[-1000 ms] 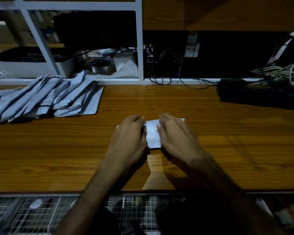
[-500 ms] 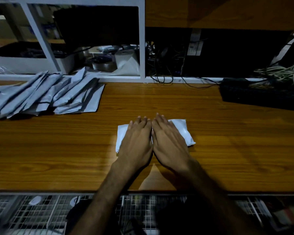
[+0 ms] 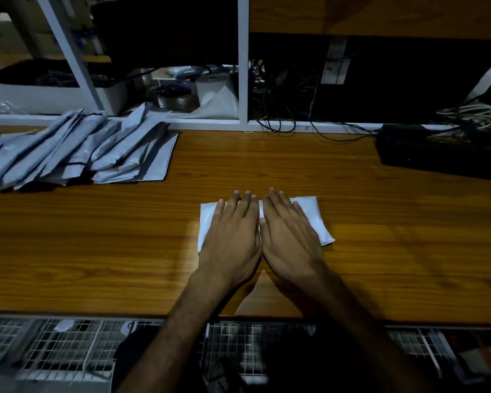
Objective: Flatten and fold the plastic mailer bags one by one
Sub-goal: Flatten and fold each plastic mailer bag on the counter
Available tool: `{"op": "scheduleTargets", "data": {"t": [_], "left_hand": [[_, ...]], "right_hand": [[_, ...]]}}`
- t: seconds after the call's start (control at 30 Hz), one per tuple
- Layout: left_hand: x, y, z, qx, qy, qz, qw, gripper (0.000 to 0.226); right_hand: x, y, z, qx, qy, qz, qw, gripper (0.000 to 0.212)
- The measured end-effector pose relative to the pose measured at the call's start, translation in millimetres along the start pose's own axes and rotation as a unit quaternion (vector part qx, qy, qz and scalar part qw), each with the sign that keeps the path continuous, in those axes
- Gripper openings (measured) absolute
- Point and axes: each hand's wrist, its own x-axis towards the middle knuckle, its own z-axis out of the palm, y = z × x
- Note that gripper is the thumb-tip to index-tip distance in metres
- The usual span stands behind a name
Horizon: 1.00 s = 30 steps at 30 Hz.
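Observation:
A folded white plastic mailer bag (image 3: 313,219) lies flat on the wooden table (image 3: 267,163), near its front middle. My left hand (image 3: 233,234) presses on the bag's left half with straight fingers. My right hand (image 3: 288,232) lies beside it, palm down, pressing the right half. The two hands nearly touch along their inner edges and cover most of the bag. A heap of several grey mailer bags (image 3: 77,148) lies overlapped at the table's back left.
A white shelf frame (image 3: 243,66) rises along the table's back edge, with boxes, tape rolls and cables behind it. A black box (image 3: 440,153) with cables sits at the back right. A wire mesh rack (image 3: 68,350) runs below the front edge.
My fingers were curled over the bag a second ago; now both hands lie flat on it, a little apart at the fingertips. The bag looks flatter and wider.

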Motion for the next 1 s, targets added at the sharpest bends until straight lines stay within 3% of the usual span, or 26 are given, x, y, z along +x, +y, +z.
{"op": "scheduleTargets", "data": {"t": [0.1, 0.3, 0.53, 0.7, 1.0], "left_hand": [[0.4, -0.3, 0.7, 0.005, -0.004, -0.001, 1.0, 0.078], [-0.3, 0.8, 1.6, 0.017, -0.009, -0.007, 1.0, 0.078], [-1.4, 3.0, 2.3, 0.037, -0.02, -0.03, 0.999, 0.076], [-0.8, 5.9, 0.8, 0.028, -0.027, -0.068, 0.997, 0.078], [-2.4, 8.4, -0.3, 0.006, -0.027, -0.119, 0.992, 0.084]], "right_hand": [[1.4, 0.4, 2.3, 0.001, -0.005, 0.004, 1.0, 0.094], [-1.4, -2.0, -2.9, -0.013, -0.016, 0.012, 1.0, 0.073], [-0.8, 1.5, 1.2, -0.017, -0.002, 0.015, 1.0, 0.091], [-0.7, 4.1, 1.6, -0.003, 0.0, 0.038, 0.999, 0.076], [-3.4, 8.0, 2.7, 0.007, -0.003, 0.103, 0.995, 0.089]]}}
